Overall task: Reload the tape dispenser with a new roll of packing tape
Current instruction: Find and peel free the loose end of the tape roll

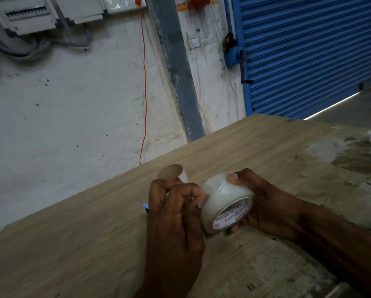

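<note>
left hand (176,214) picks at the new packing tape roll (227,207), right hand (264,203) in a curled grip round it above the tabletop (72,244); best scrape slowly with a nail to find the free end.

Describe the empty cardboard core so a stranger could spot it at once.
Start at the wooden table and find the person's two hands near its middle. Just beyond the left hand, toward the table's far edge, sits the empty core. Unlike the full tape roll held in the right hand, it is a bare brown tube with a hollow centre.
</note>
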`<state>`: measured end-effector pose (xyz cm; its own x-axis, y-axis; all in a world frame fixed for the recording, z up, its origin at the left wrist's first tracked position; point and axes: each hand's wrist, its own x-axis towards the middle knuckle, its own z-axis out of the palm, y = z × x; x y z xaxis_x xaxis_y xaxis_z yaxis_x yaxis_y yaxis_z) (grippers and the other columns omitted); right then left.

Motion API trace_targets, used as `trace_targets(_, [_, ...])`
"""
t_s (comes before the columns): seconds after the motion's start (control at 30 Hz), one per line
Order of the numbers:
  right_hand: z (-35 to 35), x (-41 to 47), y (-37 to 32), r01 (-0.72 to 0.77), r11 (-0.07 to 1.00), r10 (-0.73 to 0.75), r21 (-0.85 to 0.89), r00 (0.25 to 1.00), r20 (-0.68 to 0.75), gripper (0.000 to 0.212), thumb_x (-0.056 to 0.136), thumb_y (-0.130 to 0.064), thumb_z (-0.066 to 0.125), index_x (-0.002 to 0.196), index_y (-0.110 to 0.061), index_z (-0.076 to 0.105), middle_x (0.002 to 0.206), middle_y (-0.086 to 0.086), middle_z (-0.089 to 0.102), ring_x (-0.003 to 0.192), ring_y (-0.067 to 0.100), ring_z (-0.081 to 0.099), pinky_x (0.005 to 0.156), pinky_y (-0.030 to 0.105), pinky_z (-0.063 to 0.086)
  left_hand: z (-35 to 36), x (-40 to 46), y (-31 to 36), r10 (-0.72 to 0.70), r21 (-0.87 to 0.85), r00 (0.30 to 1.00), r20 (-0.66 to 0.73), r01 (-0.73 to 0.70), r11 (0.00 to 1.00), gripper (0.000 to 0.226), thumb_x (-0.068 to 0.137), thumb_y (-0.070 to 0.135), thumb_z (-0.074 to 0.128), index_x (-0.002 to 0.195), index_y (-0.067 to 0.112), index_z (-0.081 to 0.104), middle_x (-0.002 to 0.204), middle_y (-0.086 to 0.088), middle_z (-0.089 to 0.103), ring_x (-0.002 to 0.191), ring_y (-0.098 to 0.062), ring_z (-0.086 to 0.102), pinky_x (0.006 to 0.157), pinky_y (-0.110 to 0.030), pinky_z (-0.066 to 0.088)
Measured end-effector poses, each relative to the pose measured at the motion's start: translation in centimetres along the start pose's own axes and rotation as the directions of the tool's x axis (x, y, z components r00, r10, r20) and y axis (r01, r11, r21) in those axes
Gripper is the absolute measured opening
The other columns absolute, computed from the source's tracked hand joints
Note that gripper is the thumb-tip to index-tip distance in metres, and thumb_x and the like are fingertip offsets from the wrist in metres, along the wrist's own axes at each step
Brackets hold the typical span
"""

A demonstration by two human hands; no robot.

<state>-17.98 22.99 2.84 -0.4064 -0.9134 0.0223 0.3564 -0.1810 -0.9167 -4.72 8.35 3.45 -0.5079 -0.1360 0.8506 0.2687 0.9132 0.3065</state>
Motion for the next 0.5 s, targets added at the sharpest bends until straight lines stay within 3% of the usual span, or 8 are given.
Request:
trace_targets(0.07, [-0.08,0.01,0.02,-0.007,1.0,0.007,0.011,1.0,-0.008,0.058,0.081,-0.055,0.065,0.121,-0.015,0.074,0.118,0.02,0.071,0.093,0.027,0.068,0.067,0.036,0.053,-0.51,0.3,-0.16,-0.029,-0.057,0.997,-0.07,0.025,0.998,0.006,0.095,0.03,0.058,0.099,0.03,0.063,0.109,0.011,0.057,0.111,-0.001,0.057,0.092,-0.007,0.041])
trace_targets(0.2, [0.08,0.0,-0.03,-0.009,1.0,0.009,-0.014,1.0,-0.005,0.067,0.071,-0.061,0.077,0.12,-0.016,0.075,0.118,0.02,0.071,0.093,0.027,0.068,0.068,0.039,0.053,-0.56,0.66,-0.51,-0.148,-0.172,0.988,0.042,0.153,0.973,0.036,0.09,0.042,0.066,0.12,0.025,0.073,0.126,0.013,0.063,0.125,-0.007,0.06,0.098,-0.015,0.05])
trace_targets(0.37, [0.27,-0.11,-0.1,-0.012,1.0,0.012,0.006,1.0,0.007,0.072,0.065,-0.06,0.082,0.119,-0.013,0.075,0.115,0.021,0.071,0.091,0.027,0.07,0.063,0.036,0.057,-0.11,0.79,-0.53,-0.127,-0.201,0.99,-0.06,0.112,0.973,0.008,0.085,0.019,0.077,0.092,0.023,0.08,0.105,0.009,0.069,0.105,-0.009,0.069,0.085,-0.02,0.055])
trace_targets(0.5, [0.06,0.01,-0.19,-0.019,0.998,0.02,0.056,1.0,-0.017,0.069,0.072,-0.055,0.077,0.125,-0.01,0.071,0.127,0.032,0.063,0.101,0.037,0.061,0.062,0.038,0.054,-0.06,0.95,-0.44,-0.08,-0.197,0.996,-0.028,0.073,0.978,0.004,0.092,0.017,0.07,0.09,0.016,0.073,0.101,0.008,0.069,0.102,-0.01,0.068,0.09,-0.013,0.047])
